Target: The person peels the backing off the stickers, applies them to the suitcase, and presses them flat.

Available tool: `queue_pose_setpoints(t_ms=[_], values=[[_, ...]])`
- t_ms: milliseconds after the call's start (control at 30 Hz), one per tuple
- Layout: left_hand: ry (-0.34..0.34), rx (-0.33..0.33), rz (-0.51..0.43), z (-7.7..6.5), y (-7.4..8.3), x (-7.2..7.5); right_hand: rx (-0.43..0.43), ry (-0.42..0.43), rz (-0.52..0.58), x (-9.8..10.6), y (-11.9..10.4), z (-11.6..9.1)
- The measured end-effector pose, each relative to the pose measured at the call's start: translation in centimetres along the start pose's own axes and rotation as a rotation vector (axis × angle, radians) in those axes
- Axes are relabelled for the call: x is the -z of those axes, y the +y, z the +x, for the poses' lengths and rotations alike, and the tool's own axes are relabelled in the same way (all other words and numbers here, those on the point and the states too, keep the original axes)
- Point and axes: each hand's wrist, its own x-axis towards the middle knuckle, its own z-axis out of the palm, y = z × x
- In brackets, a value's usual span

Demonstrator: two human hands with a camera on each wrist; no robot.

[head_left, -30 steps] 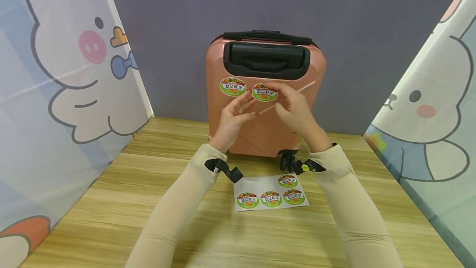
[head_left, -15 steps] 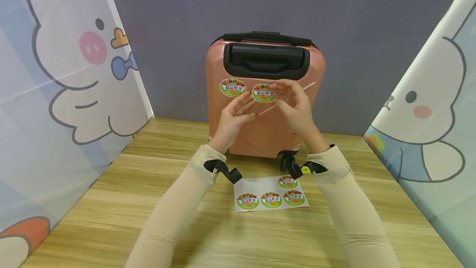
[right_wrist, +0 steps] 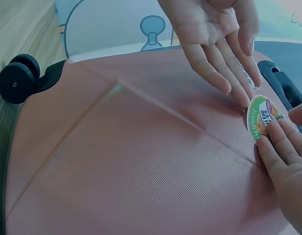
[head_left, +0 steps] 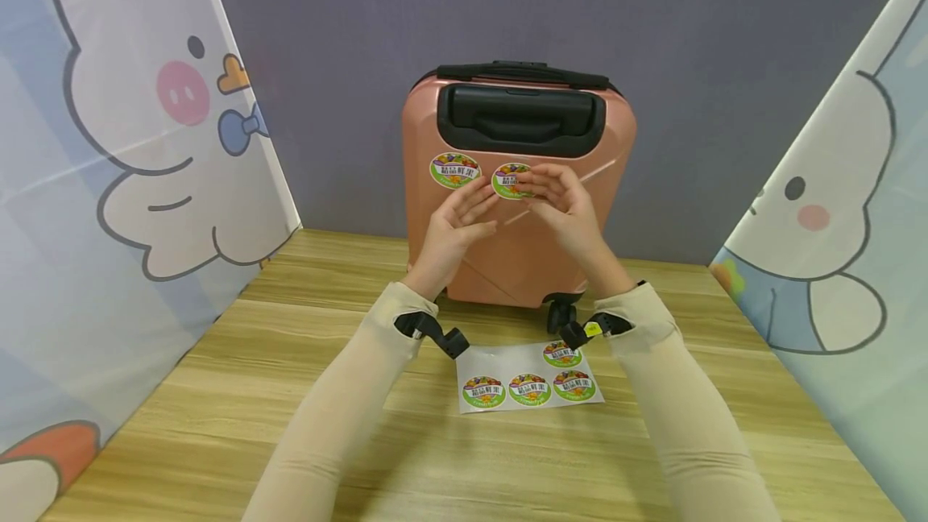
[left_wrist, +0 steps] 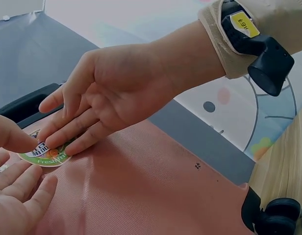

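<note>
A pink suitcase (head_left: 500, 256) stands upright, with two round fruit stickers on its face. My right hand (head_left: 573, 212) rests its fairly straight fingers on the right-hand sticker (head_left: 505, 181), covering that sticker's right part. In the right wrist view this sticker (right_wrist: 257, 117) lies against the shell under those fingertips. My left hand (head_left: 453, 236) has its fingers extended between the two stickers, tips close to the right one's left edge; whether they touch it I cannot tell. The other sticker (head_left: 453, 169) sits to the upper left, its lower right edge near my left fingertips.
On the wooden table (head_left: 304, 377) before the suitcase lies a white backing sheet (head_left: 500, 359) bearing several more fruit stickers. A black suitcase wheel (head_left: 561, 315) shows behind it. A grey panel (head_left: 326, 103) rises at the back, and cartoon-printed walls flank both sides.
My right hand has shifted from the sticker's top right edge, drawing its fingers back, then laying them flatter over its right part. The left hand stays nearly still.
</note>
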Motion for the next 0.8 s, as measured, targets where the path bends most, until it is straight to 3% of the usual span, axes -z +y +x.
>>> queue_pose_setpoints(t_ms=[133, 333, 433, 633, 800], values=[[0.004, -0.008, -0.006, -0.1, -0.2, 0.1, 0.010, 0.013, 0.023, 0.2, -0.1, -0.1], [0.077, -0.019, -0.014, -0.1, -0.5, 0.2, 0.037, 0.022, 0.033, 0.4, -0.1, -0.1], [0.068, -0.014, -0.009, 0.1, -0.7, 0.2, 0.052, 0.047, 0.031, 0.5, -0.2, -0.2], [-0.002, 0.076, 0.019, 1.0, -1.0, -0.2, 0.077, 0.104, 0.040, 0.5, -0.3, -0.5], [-0.008, 0.139, 0.026, 1.8, -0.7, -0.6, 0.081, 0.103, 0.012, 0.8, 0.1, -0.9]])
